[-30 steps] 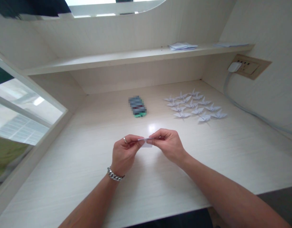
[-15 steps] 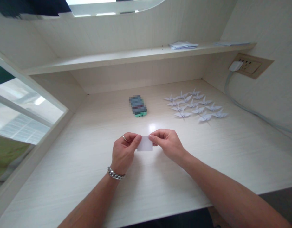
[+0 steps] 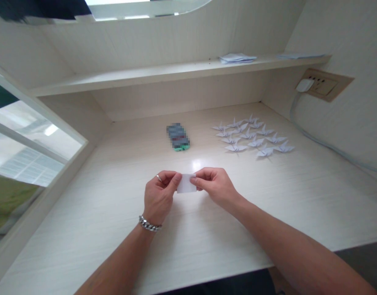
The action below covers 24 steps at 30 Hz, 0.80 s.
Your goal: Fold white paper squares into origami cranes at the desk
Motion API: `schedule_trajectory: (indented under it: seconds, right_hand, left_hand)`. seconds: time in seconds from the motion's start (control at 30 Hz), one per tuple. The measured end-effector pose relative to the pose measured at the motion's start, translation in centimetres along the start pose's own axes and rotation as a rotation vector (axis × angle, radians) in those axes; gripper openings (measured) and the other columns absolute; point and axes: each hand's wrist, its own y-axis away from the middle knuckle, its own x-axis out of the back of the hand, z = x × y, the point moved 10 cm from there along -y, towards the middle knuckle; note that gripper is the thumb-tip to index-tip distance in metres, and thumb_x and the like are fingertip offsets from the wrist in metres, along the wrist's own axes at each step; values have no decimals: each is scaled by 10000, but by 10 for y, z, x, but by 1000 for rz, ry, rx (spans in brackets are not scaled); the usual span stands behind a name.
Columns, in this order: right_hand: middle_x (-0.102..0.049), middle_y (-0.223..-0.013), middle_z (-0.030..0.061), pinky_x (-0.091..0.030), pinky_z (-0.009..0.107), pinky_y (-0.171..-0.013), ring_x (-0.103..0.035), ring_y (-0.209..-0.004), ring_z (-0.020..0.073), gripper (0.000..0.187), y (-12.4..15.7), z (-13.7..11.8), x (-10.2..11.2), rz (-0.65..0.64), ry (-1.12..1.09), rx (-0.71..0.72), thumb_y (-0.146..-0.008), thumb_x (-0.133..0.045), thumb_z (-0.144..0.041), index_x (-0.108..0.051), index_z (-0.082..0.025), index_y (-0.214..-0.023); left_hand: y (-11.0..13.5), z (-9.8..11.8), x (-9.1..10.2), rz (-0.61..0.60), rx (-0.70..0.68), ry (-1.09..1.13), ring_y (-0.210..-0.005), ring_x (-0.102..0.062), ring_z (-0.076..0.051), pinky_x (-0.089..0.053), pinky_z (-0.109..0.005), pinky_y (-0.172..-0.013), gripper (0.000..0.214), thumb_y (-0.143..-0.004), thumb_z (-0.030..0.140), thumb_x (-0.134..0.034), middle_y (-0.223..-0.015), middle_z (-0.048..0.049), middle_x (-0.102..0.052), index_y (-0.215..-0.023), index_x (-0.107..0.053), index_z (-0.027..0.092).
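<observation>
A small white piece of paper (image 3: 186, 185) is held up between my two hands above the desk. My left hand (image 3: 161, 190), with a ring and a chain bracelet, pinches its left edge between thumb and fingers. From the other side, my right hand (image 3: 215, 184) grips the upper right part, its thumb lying on the front face. The fingers behind the paper are partly hidden. Several white folded paper cranes (image 3: 248, 134) stand in rows on the desk, farther back and to the right.
A pixelated object with a green lower edge (image 3: 178, 137) lies beyond my hands. Folded papers (image 3: 237, 58) rest on the shelf (image 3: 145, 77). At right, a white cable (image 3: 323, 143) runs from a wall socket (image 3: 326, 85) along the desk (image 3: 114, 213).
The paper has risen slightly and tilted a little. My right thumb has slid a bit left over its face. The cranes and the pixelated object have stayed put.
</observation>
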Motion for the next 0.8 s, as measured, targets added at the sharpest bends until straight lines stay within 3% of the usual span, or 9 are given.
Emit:
schedule_trajectory:
  seconds: [0.1,0.27,0.53,0.67,0.8]
  right_hand:
    - [-651,-652,4,-428,263,-579,-552,-603,127,147,1,-4,2,21,0,35,-731,-725,-317,-709,-171,-731]
    - [-675,-714,12,-456,266,-615,-589,-655,134,104,4,-9,-7,-62,53,66,-767,-705,-276,-708,-172,-769]
    - [-712,-855,31,-554,293,-670,-652,-748,153,136,9,-15,-3,-60,-63,173,-770,-705,-202,-771,-229,-886]
    - [-691,-789,15,-560,266,-590,-633,-661,126,148,8,-12,-5,-99,-122,149,-747,-721,-199,-784,-247,-872]
    - [-708,-797,20,-583,270,-577,-649,-670,135,154,5,-2,-9,-119,-180,31,-697,-755,-234,-788,-233,-848]
  left_hand:
    - [-1,-2,-1,-12,-3,30,-564,-574,-115,-479,-217,-528,171,-743,321,-724,-638,-1,-661,-755,-674,158]
    - [0,3,1,-11,-65,51,-609,-613,-120,-504,-215,-562,123,-741,274,-734,-699,-13,-702,-768,-678,167]
    - [3,13,-8,-141,-120,118,-617,-627,-125,-515,-214,-565,111,-696,189,-773,-691,-19,-698,-779,-705,164]
    - [2,13,-8,-174,-124,121,-553,-554,-89,-459,-185,-511,90,-689,170,-771,-623,2,-647,-767,-726,163]
    - [2,12,-12,-218,-87,123,-526,-521,-76,-427,-176,-481,91,-699,177,-761,-590,14,-613,-780,-727,155]
